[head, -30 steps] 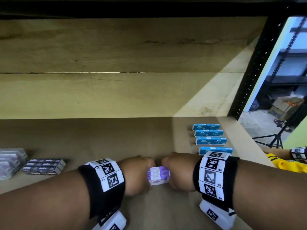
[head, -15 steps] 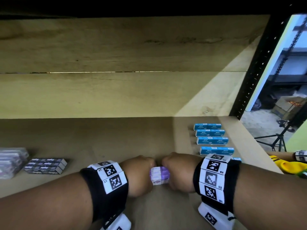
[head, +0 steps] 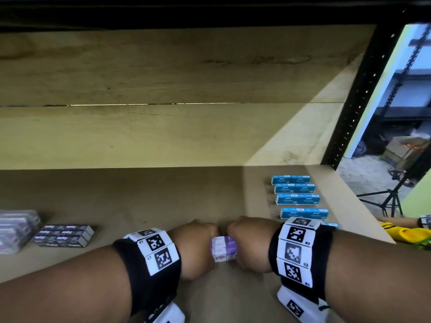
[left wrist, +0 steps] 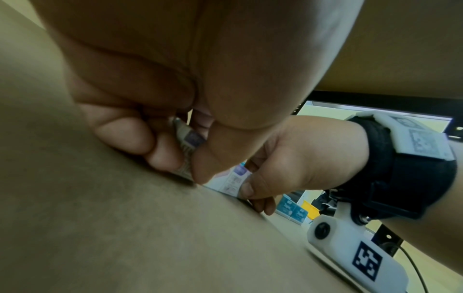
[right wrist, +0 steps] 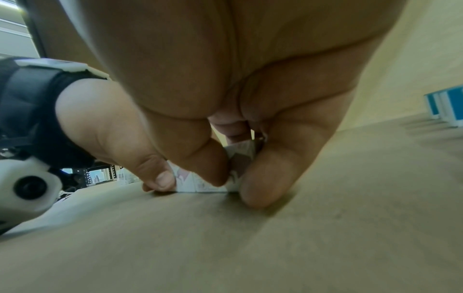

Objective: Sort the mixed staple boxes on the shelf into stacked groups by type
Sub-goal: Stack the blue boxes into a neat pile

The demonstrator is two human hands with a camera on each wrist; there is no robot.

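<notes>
A small stack of purple-and-white staple boxes (head: 223, 248) stands on the shelf board (head: 140, 201) at the front middle. My left hand (head: 194, 247) grips its left end and my right hand (head: 248, 243) grips its right end. In the left wrist view the stack (left wrist: 189, 142) is pinched between the thumb and curled fingers of the left hand (left wrist: 180, 158), with the right hand (left wrist: 280, 168) on the far end. The right wrist view shows the stack (right wrist: 200, 184) pinched low by the right hand (right wrist: 235, 178), touching the board.
Several blue staple boxes (head: 296, 198) lie in a row at the right, near the shelf edge and the black upright (head: 363, 89). Dark boxes (head: 64, 235) and a clear-wrapped pack (head: 15, 229) sit at the left. Another person's yellow sleeve (head: 410, 234) shows at the far right.
Both hands stay clamped on the purple stack in the same spot; only the head view has shifted slightly.
</notes>
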